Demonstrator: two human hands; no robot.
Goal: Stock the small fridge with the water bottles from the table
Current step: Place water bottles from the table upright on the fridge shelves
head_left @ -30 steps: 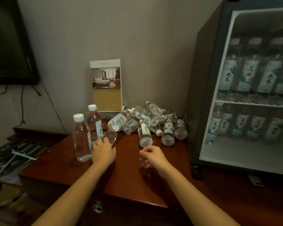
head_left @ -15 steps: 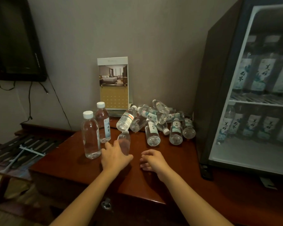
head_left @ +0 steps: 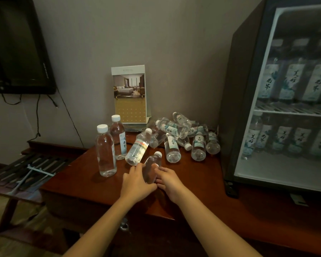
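Two bare hands, left hand (head_left: 135,184) and right hand (head_left: 168,179), arms outstretched, clasp from either side one clear plastic water bottle with white cap (head_left: 152,166) lying on the reddish wooden table (head_left: 193,175), cap pointing away. Beyond the fingers: heap of similar bottles (head_left: 174,127), white-and-teal labels bearing brush-written characters. Right of the right hand: black glass-door fridge (head_left: 237,108).

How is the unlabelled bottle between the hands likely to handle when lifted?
The unlabelled bottle looks full, so probably hefty for its size. Its smooth round body would likely roll if let go on the table. With the left hand and right hand both curled against it, slipping seems unlikely.
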